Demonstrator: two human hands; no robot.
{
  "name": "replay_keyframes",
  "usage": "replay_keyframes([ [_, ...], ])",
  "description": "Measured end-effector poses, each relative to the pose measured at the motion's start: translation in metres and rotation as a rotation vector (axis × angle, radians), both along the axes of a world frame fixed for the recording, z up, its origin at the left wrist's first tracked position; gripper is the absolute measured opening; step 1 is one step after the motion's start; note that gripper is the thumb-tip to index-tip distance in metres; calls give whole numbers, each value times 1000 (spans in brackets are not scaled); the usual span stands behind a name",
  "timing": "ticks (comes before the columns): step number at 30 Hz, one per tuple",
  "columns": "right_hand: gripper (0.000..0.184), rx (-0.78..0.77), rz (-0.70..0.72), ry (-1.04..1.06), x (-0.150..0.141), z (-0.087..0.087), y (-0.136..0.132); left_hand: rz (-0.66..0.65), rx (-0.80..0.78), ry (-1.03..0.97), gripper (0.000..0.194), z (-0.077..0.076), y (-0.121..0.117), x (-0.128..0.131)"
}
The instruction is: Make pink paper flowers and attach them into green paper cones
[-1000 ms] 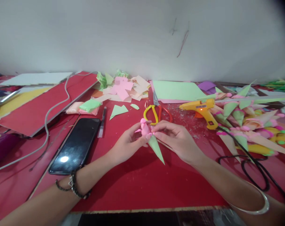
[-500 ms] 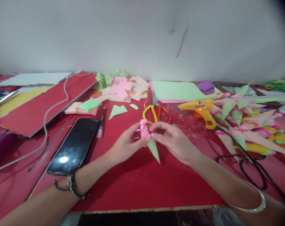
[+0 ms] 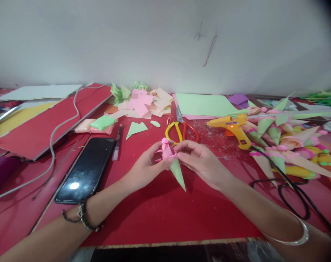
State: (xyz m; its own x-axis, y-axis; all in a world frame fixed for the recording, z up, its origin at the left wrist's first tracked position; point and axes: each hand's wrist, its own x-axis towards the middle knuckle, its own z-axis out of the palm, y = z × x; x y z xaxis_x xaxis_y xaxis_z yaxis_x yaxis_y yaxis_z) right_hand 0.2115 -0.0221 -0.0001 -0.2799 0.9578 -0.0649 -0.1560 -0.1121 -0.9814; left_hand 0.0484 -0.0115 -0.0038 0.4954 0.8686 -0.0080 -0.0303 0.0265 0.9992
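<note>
Widest room: bare red tabletop [image 3: 160, 214] between the forearms, back to the near edge. Straight ahead, scissors [image 3: 183, 131] lay just beyond the left hand [image 3: 149, 165] and right hand [image 3: 206, 163], in the way of a low reach. Right side: glue gun [image 3: 236, 131] stood as a barrier, paper-cone pile [image 3: 277, 134] behind its grip, black cord [image 3: 307, 196] looped beyond the forearm. Left side: phone [image 3: 86, 169] and pen [image 3: 116, 143] obstructed; narrow passage ran between pen and green scrap [image 3: 135, 129].
</note>
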Motion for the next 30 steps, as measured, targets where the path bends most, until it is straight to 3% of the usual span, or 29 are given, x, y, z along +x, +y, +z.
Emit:
replay_keyframes([
  [3,11,12,-68,-55,3,4,3,51,-51,-5,31,2,0,0],
  [7,9,169,-164,-363,9,7,8,147,-87,-95,27,1,2,-2],
  [10,10,302,-99,-631,12,6,9,168,-127,-173,22,-2,3,-3],
  [13,11,336,-18,-757,14,3,8,148,-190,-209,16,-6,4,-4],
  [18,5,293,9,-749,15,3,8,163,-228,-188,18,-8,3,-3],
  [24,14,280,-11,-699,14,8,9,158,-266,-184,15,-9,3,-1],
  [30,20,267,9,-620,12,-3,12,182,-308,-190,15,-8,3,2],
])
